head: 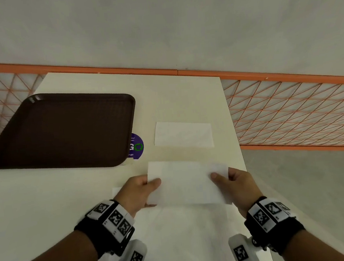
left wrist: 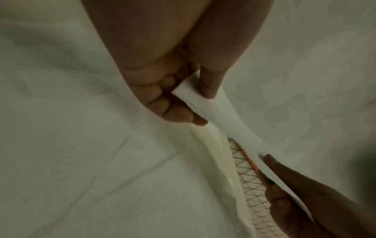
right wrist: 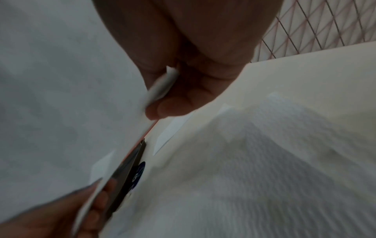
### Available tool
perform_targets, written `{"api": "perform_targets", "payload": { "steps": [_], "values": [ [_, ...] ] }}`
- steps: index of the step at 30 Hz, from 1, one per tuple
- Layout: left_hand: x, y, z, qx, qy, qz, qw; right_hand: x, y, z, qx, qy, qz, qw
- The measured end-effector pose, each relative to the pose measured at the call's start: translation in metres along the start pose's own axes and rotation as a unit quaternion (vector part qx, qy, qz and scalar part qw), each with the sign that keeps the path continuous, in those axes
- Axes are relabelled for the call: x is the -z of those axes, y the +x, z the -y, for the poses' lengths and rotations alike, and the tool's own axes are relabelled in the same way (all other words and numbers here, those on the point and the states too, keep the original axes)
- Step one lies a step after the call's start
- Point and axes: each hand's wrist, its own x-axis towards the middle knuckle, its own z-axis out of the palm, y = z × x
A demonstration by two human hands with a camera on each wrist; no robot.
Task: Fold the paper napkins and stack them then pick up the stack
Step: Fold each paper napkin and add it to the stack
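Both hands hold one white paper napkin (head: 186, 183) lifted above the table, folded into a long rectangle. My left hand (head: 140, 190) pinches its left end, thumb on top. My right hand (head: 231, 180) pinches the right end the same way. In the left wrist view the napkin (left wrist: 215, 112) runs edge-on from my left hand (left wrist: 183, 103) to the right hand (left wrist: 284, 185). The right wrist view shows my right hand (right wrist: 168, 96) pinching the napkin end (right wrist: 162, 85). A second folded napkin (head: 183, 134) lies flat farther back. An unfolded white napkin (head: 186, 233) lies spread beneath my hands.
A dark brown tray (head: 63, 129) sits at the left of the cream table (head: 184, 91), partly over a purple round sticker (head: 137, 147). The table's right edge is close to my right hand. An orange mesh railing (head: 290, 109) runs behind and to the right.
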Motion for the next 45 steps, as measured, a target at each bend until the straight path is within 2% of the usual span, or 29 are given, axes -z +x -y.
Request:
{"api": "perform_targets", "payload": {
  "steps": [2,7,11,14,18,24,32,37,43,45],
  "values": [
    [-0.002,0.022,-0.014,-0.038,0.050,-0.043,0.997,0.000,0.021,0.006,0.006,-0.042,-0.011,0.999],
    [-0.009,0.072,-0.058,-0.113,0.191,-0.097,0.970,0.001,0.080,0.034,0.021,-0.098,-0.046,0.994],
    [-0.011,0.113,-0.079,-0.165,0.339,-0.135,0.916,0.000,0.126,0.051,0.037,-0.187,-0.061,0.980],
    [-0.014,0.135,-0.090,-0.162,0.432,-0.171,0.870,-0.002,0.154,0.063,0.033,-0.269,-0.087,0.959],
    [-0.017,0.156,-0.093,-0.133,0.496,-0.193,0.836,-0.008,0.180,0.070,0.019,-0.345,-0.113,0.932],
    [-0.024,0.165,-0.095,-0.112,0.578,-0.181,0.787,-0.013,0.196,0.063,-0.017,-0.388,-0.106,0.915],
    [-0.028,0.166,-0.095,-0.099,0.595,-0.186,0.776,-0.010,0.189,0.062,-0.036,-0.436,-0.092,0.894],
    [-0.027,0.162,-0.096,-0.066,0.606,-0.194,0.768,-0.011,0.185,0.064,-0.043,-0.450,-0.095,0.887],
    [-0.025,0.153,-0.100,-0.050,0.604,-0.187,0.773,-0.007,0.176,0.068,-0.049,-0.474,-0.102,0.873],
    [-0.021,0.144,-0.103,-0.062,0.619,-0.179,0.763,-0.004,0.162,0.072,-0.045,-0.494,-0.095,0.863]
  ]
}}
